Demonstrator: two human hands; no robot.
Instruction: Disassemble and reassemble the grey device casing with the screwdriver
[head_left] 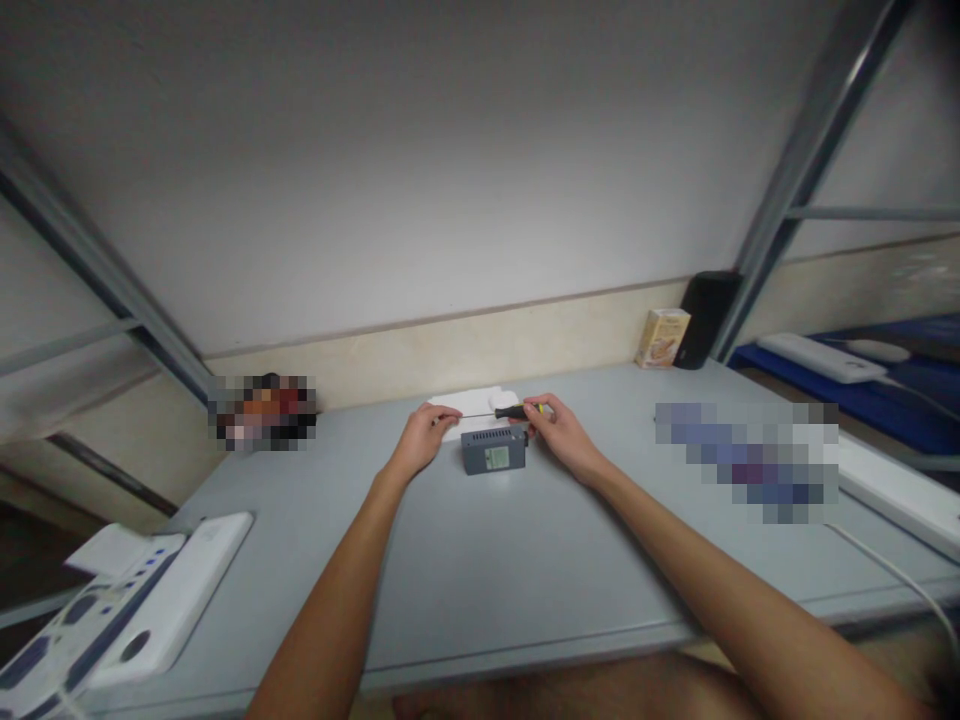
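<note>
Grey box (493,456), one, near one screwdriver (511,411), handle in grip of right hand (559,428), shaft end in left hand (420,438).

Two hands show, one left hand (426,435) and one right hand (551,425), with one screwdriver (514,412) spanning the gap between their fingers (448,412). One grey box (493,457) stands just nearer than the fingers. Well to the fingers' right and beyond are one yellow carton (663,338) and one black case (706,320); two pixelated patches (266,412) flank the fingers, one each side.
</note>
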